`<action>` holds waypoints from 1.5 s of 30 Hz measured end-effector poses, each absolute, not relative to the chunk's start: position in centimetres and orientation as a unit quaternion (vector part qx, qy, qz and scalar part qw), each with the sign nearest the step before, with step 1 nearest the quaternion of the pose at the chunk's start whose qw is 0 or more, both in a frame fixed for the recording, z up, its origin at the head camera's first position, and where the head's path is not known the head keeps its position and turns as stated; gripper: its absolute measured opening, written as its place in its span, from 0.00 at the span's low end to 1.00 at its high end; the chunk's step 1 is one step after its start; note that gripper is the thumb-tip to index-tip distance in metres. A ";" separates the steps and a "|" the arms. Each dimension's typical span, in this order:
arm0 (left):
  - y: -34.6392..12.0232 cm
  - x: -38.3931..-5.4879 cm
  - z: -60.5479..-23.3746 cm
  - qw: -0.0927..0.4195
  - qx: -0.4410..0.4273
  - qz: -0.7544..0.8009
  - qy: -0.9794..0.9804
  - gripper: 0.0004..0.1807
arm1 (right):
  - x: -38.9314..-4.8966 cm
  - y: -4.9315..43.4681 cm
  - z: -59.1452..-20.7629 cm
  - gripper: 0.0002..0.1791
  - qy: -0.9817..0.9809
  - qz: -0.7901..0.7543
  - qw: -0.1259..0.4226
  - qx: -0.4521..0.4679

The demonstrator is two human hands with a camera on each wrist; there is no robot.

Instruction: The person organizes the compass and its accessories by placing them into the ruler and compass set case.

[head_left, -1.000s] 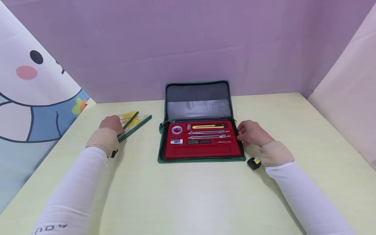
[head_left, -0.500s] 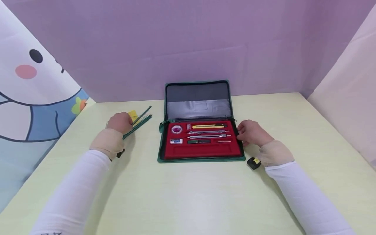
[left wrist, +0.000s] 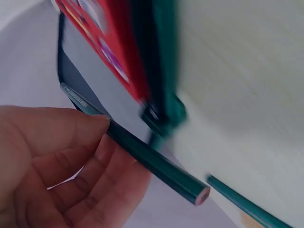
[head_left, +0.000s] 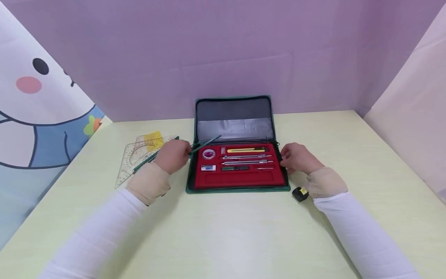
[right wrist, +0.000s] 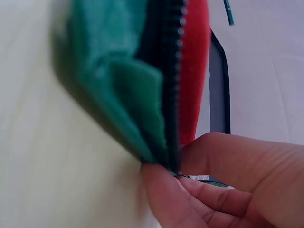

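Note:
My left hand (head_left: 174, 155) holds a green pencil (left wrist: 156, 164) between thumb and fingers, beside the left edge of an open zip case. The pencil's far end overlaps the case's left corner in the head view. My right hand (head_left: 300, 158) pinches the right edge of that green zip case (head_left: 240, 190), thumb and fingers at the zip in the right wrist view. Set in the case's red insert (head_left: 240, 179) are a yellow cutter (head_left: 245, 150), a round purple piece (head_left: 208, 154), an eraser (head_left: 208, 168) and slim metal drawing tools (head_left: 247, 162).
Left of the case lie clear set squares (head_left: 122, 164), a small yellow piece (head_left: 153, 138) and more green pencils (head_left: 143, 165) on the table. The case's lid (head_left: 233, 110) stands raised toward the purple backdrop (head_left: 230, 58). A black object (head_left: 300, 194) with a yellow patch sits by my right wrist.
My left hand has picked a green pencil off the set squares and carried it right, to the case's left edge. The set squares are uncovered. My right hand has stayed in place.

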State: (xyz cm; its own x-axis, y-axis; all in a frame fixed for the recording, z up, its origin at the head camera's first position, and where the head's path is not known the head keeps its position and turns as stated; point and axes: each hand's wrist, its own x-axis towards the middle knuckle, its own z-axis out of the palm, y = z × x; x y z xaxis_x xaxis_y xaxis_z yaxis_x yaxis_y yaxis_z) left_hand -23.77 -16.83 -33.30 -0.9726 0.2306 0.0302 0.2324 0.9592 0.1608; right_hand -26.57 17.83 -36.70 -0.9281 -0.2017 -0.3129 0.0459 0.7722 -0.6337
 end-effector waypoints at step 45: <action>-8.1 -19.4 -36.0 -0.055 -0.281 -0.088 -0.954 0.18 | -26.5 17.8 -36.8 0.17 0.923 -0.342 0.171 -0.048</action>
